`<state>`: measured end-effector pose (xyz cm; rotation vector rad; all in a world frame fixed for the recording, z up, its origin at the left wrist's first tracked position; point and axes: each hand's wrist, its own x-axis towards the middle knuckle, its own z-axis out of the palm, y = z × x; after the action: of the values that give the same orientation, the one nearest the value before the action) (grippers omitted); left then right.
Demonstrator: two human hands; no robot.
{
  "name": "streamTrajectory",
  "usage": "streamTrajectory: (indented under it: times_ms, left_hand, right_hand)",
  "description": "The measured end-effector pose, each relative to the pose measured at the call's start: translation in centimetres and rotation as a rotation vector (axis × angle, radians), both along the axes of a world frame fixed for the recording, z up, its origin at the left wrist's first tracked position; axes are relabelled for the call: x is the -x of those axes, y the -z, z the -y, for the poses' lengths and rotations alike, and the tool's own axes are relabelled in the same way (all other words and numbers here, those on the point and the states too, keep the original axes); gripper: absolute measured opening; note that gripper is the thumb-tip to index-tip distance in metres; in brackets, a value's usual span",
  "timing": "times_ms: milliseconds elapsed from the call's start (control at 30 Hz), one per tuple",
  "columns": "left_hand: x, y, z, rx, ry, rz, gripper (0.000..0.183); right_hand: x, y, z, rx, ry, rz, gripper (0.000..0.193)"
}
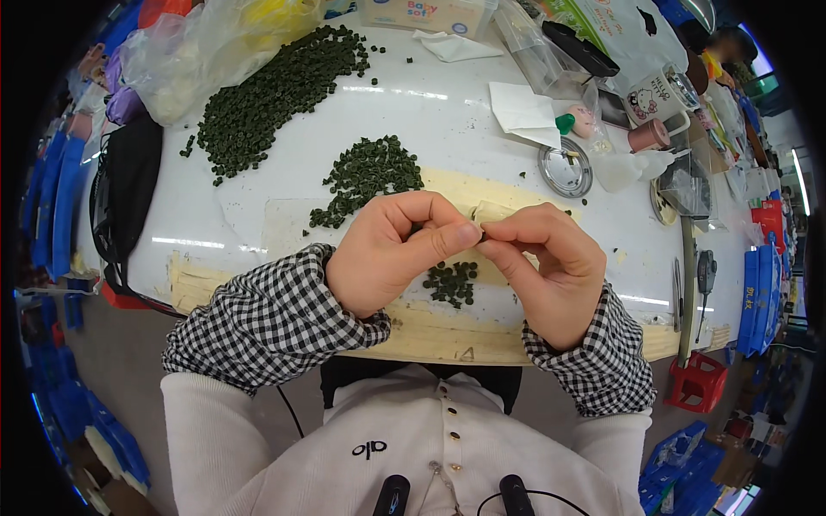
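Note:
My left hand (391, 249) and my right hand (555, 262) meet fingertip to fingertip above the front of the table. Both pinch at one tiny dark piece (481, 236), mostly covered by the thumbs and forefingers. Just below the hands lies a small group of dark green round pieces (450, 285). Behind my left hand spreads a pile of dark green small parts (372, 172). Farther back on the left is a larger heap of similar dark green parts (275, 107). A pale yellow board or sheet (456, 185) lies partly under my hands.
A round metal dish (565, 172) sits right of the hands, near a folded white tissue (525, 113). At the back right stand a white mug (651, 99) and clear plastic boxes. Plastic bags (176, 64) crowd the back left; a black bag (131, 189) hangs at the left edge.

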<state>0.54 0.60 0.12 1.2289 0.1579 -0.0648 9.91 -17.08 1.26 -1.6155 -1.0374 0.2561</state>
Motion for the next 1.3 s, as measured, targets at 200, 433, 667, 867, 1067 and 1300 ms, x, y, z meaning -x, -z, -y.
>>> streamTrajectory:
  times_ms: [200, 433, 667, 867, 1067, 1300]
  left_hand:
    - [0.1, -0.2, 0.4, 0.039, -0.062, 0.001, 0.013]
    - [0.2, 0.0, 0.5, -0.091, -0.09, 0.105, 0.016]
    - [0.3, -0.1, 0.0, -0.364, -0.212, 0.196, 0.016]
    - [0.4, -0.3, -0.2, -0.485, -0.247, 0.237, 0.016]
    - [0.3, -0.2, -0.2, -0.573, -0.262, 0.306, 0.015]
    - [0.4, -0.6, -0.4, -0.67, -0.247, 0.364, 0.015]
  right_hand:
    - [0.1, -0.2, 0.1, 0.011, 0.014, 0.109, 0.021]
    - [0.0, -0.4, 0.3, 0.0, 0.037, 0.104, 0.019]
    - [0.6, -0.1, -0.1, -0.019, 0.014, 0.035, 0.028]
    - [0.6, 0.3, 0.0, -0.023, -0.033, -0.004, 0.03]
    - [0.6, 0.5, -0.1, -0.036, -0.077, -0.071, 0.031]
    - [0.4, 0.7, 0.2, -0.022, -0.115, -0.055, 0.029]
